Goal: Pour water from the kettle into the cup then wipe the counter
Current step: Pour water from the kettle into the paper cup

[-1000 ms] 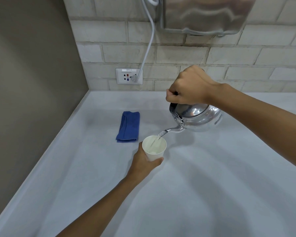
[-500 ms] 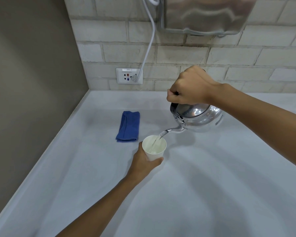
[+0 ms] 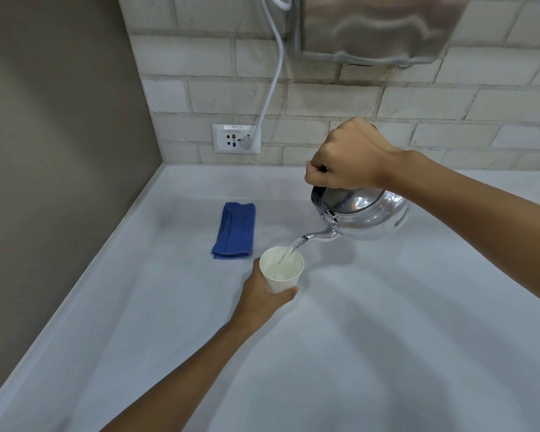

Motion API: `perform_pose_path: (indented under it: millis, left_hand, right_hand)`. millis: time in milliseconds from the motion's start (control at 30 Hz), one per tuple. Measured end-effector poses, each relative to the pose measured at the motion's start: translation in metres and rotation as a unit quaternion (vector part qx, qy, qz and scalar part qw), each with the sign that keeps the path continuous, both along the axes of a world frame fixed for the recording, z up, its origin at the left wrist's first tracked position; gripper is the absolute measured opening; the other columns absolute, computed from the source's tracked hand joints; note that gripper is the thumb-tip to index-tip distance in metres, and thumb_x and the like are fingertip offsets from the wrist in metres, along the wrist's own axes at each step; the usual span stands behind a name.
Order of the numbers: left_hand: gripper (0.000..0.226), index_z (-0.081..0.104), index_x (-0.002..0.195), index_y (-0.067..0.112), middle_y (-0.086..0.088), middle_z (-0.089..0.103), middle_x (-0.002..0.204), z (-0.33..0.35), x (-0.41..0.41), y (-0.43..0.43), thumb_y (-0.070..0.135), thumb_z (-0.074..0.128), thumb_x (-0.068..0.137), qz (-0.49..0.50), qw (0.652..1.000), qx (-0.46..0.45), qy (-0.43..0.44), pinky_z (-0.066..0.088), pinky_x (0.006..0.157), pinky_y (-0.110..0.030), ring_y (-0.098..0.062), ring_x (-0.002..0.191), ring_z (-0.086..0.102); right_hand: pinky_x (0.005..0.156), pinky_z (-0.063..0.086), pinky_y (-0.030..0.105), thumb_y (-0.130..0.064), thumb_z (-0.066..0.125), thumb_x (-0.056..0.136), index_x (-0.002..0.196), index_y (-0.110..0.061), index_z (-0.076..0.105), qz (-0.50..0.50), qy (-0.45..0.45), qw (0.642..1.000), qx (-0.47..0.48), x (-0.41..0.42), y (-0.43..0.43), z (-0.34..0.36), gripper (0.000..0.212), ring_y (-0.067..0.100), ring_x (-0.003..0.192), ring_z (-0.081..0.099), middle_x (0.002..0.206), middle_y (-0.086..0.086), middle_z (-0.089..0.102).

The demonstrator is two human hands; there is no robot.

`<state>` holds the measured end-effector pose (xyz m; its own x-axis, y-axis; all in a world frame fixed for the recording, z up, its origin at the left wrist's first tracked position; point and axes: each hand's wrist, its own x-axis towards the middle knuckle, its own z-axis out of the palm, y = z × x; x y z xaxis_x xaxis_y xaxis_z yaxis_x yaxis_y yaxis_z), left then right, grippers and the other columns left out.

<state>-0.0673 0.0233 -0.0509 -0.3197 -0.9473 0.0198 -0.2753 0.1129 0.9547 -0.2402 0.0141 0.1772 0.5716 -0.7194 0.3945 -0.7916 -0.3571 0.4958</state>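
Note:
A shiny steel kettle (image 3: pixel 367 215) hangs tilted above the counter, its spout pointing down-left. My right hand (image 3: pixel 346 157) is closed around its handle from above. A thin stream of water runs from the spout into a white paper cup (image 3: pixel 281 271) that stands on the pale counter (image 3: pixel 371 338). My left hand (image 3: pixel 262 294) wraps the cup's near side. A folded blue cloth (image 3: pixel 235 230) lies flat on the counter, just left of and behind the cup.
A brick wall runs along the back with a socket plate (image 3: pixel 236 138) and a white cable (image 3: pixel 272 82) plugged in. A metal wall unit (image 3: pixel 378 26) hangs above. A dark side wall (image 3: pixel 53 151) bounds the counter on the left.
Hardly anything has moved. The kettle stays tilted and water keeps running into the cup; both hands hold their places.

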Motion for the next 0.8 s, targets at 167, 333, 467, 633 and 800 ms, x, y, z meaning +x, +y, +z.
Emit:
perform_pose_path:
  millis: [167, 333, 467, 633, 800]
  left_hand:
    - [0.072, 0.039, 0.122, 0.022, 0.01, 0.051, 0.107, 0.0, -0.0005, 0.0002, 0.021, 0.082, 0.064, 0.001, 1.0, -0.002, 0.0, 0.035, 0.059, 0.008, -0.008, 0.094, 0.049]
    - [0.073, 0.039, 0.123, 0.022, 0.011, 0.05, 0.105, 0.001, -0.0007, 0.0006, 0.022, 0.082, 0.064, 0.002, 1.0, -0.002, -0.003, 0.035, 0.057, 0.008, -0.006, 0.091, 0.048]
    - [0.072, 0.039, 0.122, 0.022, 0.009, 0.051, 0.107, 0.0012, -0.0006, 0.0007, 0.02, 0.081, 0.064, -0.001, 1.0, 0.001, 0.004, 0.036, 0.058, 0.008, -0.007, 0.092, 0.049]
    - [0.073, 0.039, 0.123, 0.022, 0.009, 0.051, 0.107, 0.0022, -0.0005, 0.0012, 0.02, 0.081, 0.064, -0.003, 1.0, 0.002, 0.007, 0.036, 0.059, 0.008, -0.006, 0.091, 0.049]
    - [0.071, 0.039, 0.121, 0.024, 0.01, 0.052, 0.105, 0.0017, 0.0, 0.0011, 0.021, 0.082, 0.063, -0.002, 1.0, 0.001, 0.009, 0.036, 0.06, 0.008, -0.007, 0.093, 0.05]
  right_hand:
    - [0.05, 0.006, 0.014, -0.01, 0.055, 0.072, 0.04, -0.009, 0.027, -0.002, 0.006, 1.0, 0.002, -0.0009, 0.0004, 0.0005, 0.042, 0.019, 0.041, 0.011, 0.038, 0.004, 0.016]
    - [0.051, 0.005, 0.015, -0.01, 0.054, 0.071, 0.039, -0.009, 0.027, -0.005, 0.009, 1.0, 0.003, -0.0013, 0.0018, 0.0005, 0.042, 0.02, 0.041, 0.011, 0.038, 0.005, 0.016]
    - [0.05, 0.005, 0.015, -0.008, 0.056, 0.07, 0.04, -0.009, 0.027, -0.007, 0.009, 1.0, 0.004, -0.0007, 0.0024, 0.0002, 0.042, 0.019, 0.041, 0.012, 0.039, 0.005, 0.016]
    - [0.049, 0.007, 0.016, -0.007, 0.055, 0.072, 0.041, -0.009, 0.026, -0.005, -0.003, 1.0, 0.007, -0.0025, 0.0016, -0.0018, 0.042, 0.019, 0.041, 0.013, 0.039, 0.005, 0.017]
    - [0.046, 0.015, 0.023, -0.01, 0.05, 0.076, 0.042, -0.009, 0.027, -0.015, -0.027, 0.999, 0.012, -0.0075, -0.0013, -0.0087, 0.041, 0.019, 0.043, 0.014, 0.04, 0.007, 0.02]
